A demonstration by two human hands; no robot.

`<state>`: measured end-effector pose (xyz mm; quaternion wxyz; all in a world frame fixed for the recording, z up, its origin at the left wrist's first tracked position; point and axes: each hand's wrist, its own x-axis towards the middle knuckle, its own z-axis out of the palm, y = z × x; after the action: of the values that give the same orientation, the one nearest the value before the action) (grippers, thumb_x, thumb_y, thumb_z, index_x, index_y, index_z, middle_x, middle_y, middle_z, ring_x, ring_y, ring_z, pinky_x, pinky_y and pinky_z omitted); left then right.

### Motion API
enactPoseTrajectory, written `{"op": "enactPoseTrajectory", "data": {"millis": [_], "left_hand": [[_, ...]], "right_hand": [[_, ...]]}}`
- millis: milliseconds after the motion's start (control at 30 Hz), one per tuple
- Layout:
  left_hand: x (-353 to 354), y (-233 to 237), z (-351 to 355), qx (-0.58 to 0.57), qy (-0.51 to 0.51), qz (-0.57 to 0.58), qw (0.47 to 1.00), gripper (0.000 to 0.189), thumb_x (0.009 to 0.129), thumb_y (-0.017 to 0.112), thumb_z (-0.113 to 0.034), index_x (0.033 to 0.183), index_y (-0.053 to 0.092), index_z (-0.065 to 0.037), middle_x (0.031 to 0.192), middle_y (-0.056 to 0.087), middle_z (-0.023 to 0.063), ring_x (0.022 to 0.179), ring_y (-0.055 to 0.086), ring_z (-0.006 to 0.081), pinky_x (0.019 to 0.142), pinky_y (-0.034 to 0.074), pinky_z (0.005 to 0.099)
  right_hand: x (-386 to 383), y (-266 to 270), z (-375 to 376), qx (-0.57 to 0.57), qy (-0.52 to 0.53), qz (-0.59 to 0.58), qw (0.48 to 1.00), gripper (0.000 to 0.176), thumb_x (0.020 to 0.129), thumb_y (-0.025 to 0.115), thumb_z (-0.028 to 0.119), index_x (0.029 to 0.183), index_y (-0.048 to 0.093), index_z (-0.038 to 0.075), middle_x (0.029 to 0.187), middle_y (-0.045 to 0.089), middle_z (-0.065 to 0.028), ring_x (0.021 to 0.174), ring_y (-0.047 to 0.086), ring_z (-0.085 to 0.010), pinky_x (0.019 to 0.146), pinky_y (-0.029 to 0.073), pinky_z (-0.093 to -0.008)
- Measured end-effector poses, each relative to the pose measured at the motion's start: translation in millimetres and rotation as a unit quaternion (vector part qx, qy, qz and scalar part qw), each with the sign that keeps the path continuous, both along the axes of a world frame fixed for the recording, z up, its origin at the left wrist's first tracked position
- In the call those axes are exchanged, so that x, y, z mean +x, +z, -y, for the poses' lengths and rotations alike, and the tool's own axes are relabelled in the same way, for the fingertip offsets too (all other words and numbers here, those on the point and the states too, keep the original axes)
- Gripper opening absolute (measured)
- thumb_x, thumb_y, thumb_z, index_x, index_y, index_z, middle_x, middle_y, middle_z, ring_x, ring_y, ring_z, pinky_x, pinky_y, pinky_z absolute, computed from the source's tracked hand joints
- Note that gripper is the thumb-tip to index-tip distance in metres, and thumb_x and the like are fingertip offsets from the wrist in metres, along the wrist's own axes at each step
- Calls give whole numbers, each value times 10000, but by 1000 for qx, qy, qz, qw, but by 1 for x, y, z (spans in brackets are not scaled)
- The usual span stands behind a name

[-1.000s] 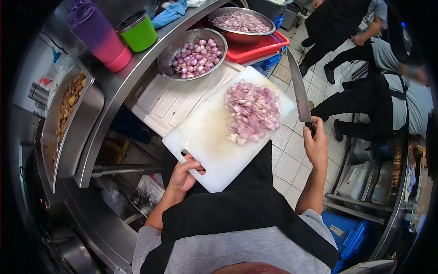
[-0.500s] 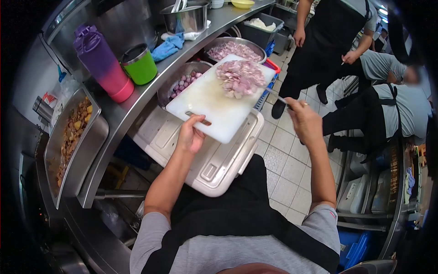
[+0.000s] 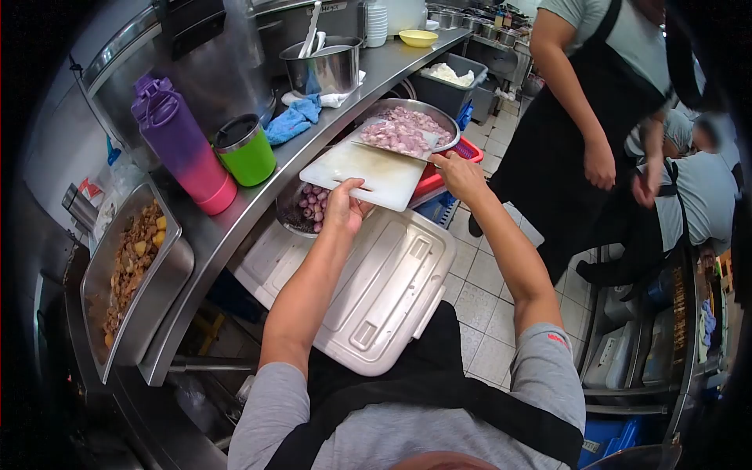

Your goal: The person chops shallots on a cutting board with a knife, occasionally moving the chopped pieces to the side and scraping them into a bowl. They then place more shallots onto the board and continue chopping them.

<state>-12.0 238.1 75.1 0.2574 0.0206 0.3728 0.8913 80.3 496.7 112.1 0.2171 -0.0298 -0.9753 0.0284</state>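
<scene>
My left hand (image 3: 348, 208) grips the near end of a white cutting board (image 3: 356, 173) at its handle slot. The board tilts away from me, its far end over the rim of a metal bowl (image 3: 455, 135) of sliced shallots (image 3: 427, 119). In my right hand (image 3: 464, 177) is a knife (image 3: 409, 157), its blade lying across the board just behind a pile of sliced shallots (image 3: 394, 135) at the far end. Whole shallots (image 3: 315, 205) sit in another metal bowl (image 3: 283, 211), partly hidden under the board.
A pale plastic lid (image 3: 376, 290) lies before me. On the steel counter (image 3: 258, 188) at left stand a purple-pink bottle (image 3: 184, 149), a green cup (image 3: 249, 157) and a blue cloth (image 3: 294, 120). A food pan (image 3: 176, 266) is nearer. A co-worker (image 3: 595, 102) stands at right.
The board has moved away from me to the far bowl and tilted. My right hand has swung inward and forward, bringing the knife behind the sliced shallots. The co-worker has come closer.
</scene>
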Motion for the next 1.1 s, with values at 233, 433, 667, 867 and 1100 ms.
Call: {"op": "enactPoseTrajectory", "data": {"millis": [233,433,667,867,1100], "left_hand": [[-3,21,-7,-20,-8,14,1000,265,847,639,-84,1085,547,-13,948,645,99,758,661,198,548,585,288],[4,30,-8,-26,9,23,999,277,845,643,-87,1094,545,-16,967,638,109,735,644,202,548,567,297],[38,50,15,-35,34,-7,999,263,826,653,-80,1064,569,-7,965,644,108,770,672,187,560,578,284],[68,49,54,-47,32,-11,998,197,853,640,-75,1038,587,-32,947,663,78,840,688,182,634,615,298],[100,47,83,-35,53,-3,998,197,861,622,-70,1050,597,-21,931,659,92,836,680,189,647,592,309]], "right_hand": [[-60,-10,-33,3,-16,43,999,341,911,545,192,1233,652,225,1026,693,-178,948,687,-351,763,558,-478],[-94,-17,-42,-5,-56,36,998,389,900,471,122,1220,671,220,1093,693,-181,1022,678,-351,835,550,-485],[-115,-21,-49,-32,-78,44,995,358,888,572,150,1231,667,191,1139,684,-185,1044,661,-359,875,528,-481],[-127,-19,-46,-44,-99,49,993,363,881,556,156,1219,674,216,1100,696,-182,1040,665,-353,876,524,-478],[-151,-19,-43,-77,-116,62,988,360,853,602,251,1201,680,204,1107,700,-183,1051,665,-351,937,505,-466]]}}
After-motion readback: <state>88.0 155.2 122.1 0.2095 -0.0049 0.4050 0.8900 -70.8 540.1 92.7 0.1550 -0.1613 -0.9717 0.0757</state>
